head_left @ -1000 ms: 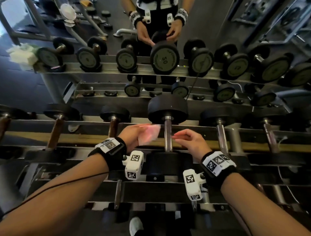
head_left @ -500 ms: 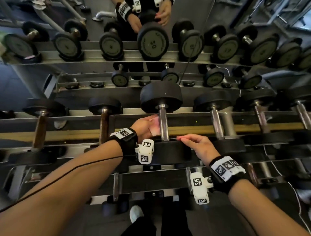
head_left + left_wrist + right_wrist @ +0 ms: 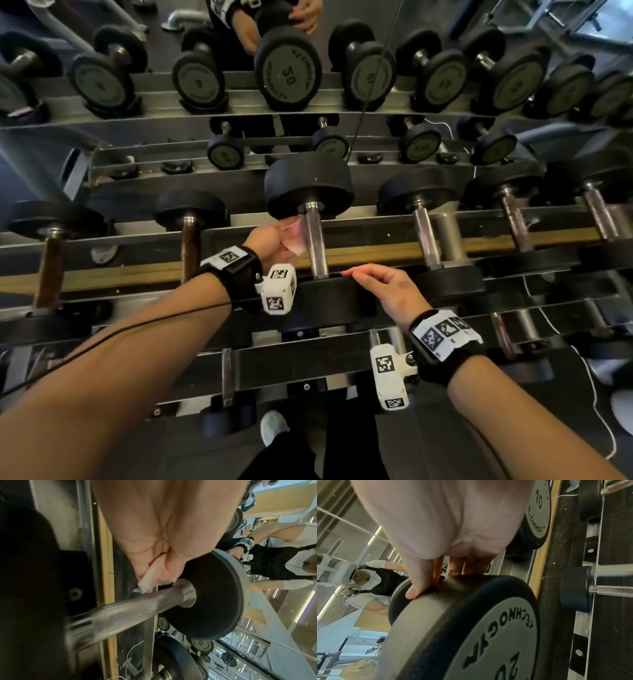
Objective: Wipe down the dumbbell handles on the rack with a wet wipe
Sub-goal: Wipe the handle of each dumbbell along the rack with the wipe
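**Entry: wipe held at the left flank of a dumbbell handle**

Item 1. Polished steel dumbbell handle (image 3: 315, 241), cylindrical, long axis running away from the person, between the near black rubber head (image 3: 329, 301) and the far black rubber head (image 3: 308, 183). The dumbbell sits on the grey steel rack rail (image 3: 376, 363). Finish smooth and bright, with a collar at the far end.

Item 2. Pale pink wet wipe (image 3: 295, 238), thin, soft, crumpled. It lies just left of the handle, towards its far end; in the left wrist view its corner appears to touch the bar, though blur leaves that uncertain.

Item 3. Left hand (image 3: 274, 241), fingers curled round the wipe and pinching it. The handle lies immediately to the right of these fingers, so this is the nearer hand; closing the wipe round the bar and stroking along its axis looks to be the coming move.

Item 4. Right hand (image 3: 387, 291), fingers extended and loose, fingertips (image 3: 412, 592) resting on the rim of the near head, thumb included, seemingly steadying it. It holds nothing.

Item 5. Neighbouring dumbbells with steel handles (image 3: 424, 240), parallel, to the right.
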Demonstrator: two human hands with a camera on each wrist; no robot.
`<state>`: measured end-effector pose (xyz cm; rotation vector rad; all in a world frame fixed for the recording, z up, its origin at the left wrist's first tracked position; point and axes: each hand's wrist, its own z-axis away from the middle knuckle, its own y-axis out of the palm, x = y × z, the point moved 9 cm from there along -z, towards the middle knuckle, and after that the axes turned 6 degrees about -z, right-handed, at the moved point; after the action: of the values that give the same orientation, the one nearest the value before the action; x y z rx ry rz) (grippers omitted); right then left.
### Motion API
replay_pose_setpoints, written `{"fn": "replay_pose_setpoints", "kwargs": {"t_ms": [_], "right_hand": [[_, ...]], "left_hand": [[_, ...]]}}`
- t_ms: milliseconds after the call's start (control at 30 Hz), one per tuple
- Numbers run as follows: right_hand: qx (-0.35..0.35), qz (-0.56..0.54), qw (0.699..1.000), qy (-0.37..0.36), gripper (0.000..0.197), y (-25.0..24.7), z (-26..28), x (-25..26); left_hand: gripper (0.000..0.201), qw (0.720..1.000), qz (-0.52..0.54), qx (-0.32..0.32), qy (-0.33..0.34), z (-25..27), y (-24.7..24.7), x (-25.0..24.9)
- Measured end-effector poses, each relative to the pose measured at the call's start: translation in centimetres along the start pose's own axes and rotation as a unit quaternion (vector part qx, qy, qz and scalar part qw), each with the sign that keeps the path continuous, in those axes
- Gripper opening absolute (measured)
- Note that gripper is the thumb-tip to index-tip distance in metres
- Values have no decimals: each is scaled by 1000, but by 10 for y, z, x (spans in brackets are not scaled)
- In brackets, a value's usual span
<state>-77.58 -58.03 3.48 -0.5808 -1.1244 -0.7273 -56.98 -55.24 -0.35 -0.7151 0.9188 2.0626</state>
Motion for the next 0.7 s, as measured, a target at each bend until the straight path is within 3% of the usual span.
{"fn": "replay_pose_setpoints", "kwargs": {"t_ms": [167,333,467,600,700], "right_hand": [[4,-5,1000,9,19,0,1,-3],[2,-14,1000,15,21,0,2,-5],[17,-24,999,23,21,2,2,-4],[20,-26,999,20,21,2,3,-5],[16,-26,999,22,20,2,2,-7]], "left_hand": [[41,999,-30,6,9,-5,9,-5],[27,999,-39,23,7,12,-4,9],[33,999,-23,34,-3,20,-15,6],[37,999,-35,-24,-17,13,-14,4],[33,998,-55,6,-35,13,7,12]]}}
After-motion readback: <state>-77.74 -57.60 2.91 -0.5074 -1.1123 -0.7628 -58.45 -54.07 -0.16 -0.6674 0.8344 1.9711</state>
